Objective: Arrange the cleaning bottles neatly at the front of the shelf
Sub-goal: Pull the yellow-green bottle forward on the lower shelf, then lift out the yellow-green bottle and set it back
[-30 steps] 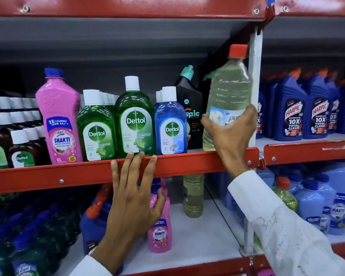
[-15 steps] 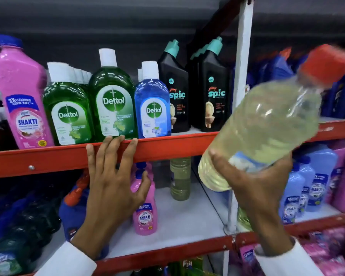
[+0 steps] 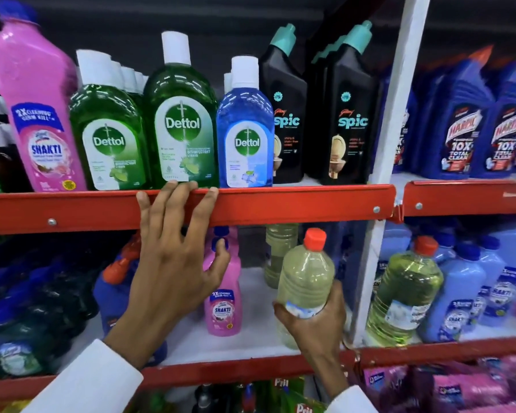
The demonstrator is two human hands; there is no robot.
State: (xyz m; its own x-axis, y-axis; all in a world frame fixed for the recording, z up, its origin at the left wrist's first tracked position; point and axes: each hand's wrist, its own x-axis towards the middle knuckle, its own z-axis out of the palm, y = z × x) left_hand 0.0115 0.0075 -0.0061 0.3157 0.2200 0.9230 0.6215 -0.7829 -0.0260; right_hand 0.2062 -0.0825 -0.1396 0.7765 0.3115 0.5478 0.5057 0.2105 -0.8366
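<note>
From the head camera, my left hand [image 3: 173, 272] lies flat against the red front rail [image 3: 295, 204] of the upper shelf, its fingers [image 3: 173, 201] spread wide and holding nothing, the tips hooked over the rail's top edge. Just above those fingertips stands the tall green Dettol bottle [image 3: 181, 114], with a shorter green Dettol bottle [image 3: 108, 135] to their left and a blue Dettol bottle [image 3: 245, 126] to their right, all at the shelf front. Further left of the fingers a pink Shakti bottle [image 3: 36, 108] leans, tilted. Right of the blue one stand two black Spic bottles [image 3: 350, 108], set a little back from the rail.

My right hand [image 3: 313, 320] is lower, at the shelf below, its fingers [image 3: 283, 310] wrapped around the bottom part of a clear bottle of pale yellow liquid with a red cap [image 3: 306, 278], held upright. I cannot tell whether its base touches the lower shelf [image 3: 251, 293]. Just behind those fingers stands another pale yellow bottle [image 3: 280, 251], partly hidden by the rail. To their left, beside my left thumb, stands a small pink Shakti bottle [image 3: 224, 299]. To their right, past the white upright post [image 3: 396, 114], stands a greener red-capped bottle [image 3: 405, 293].
</note>
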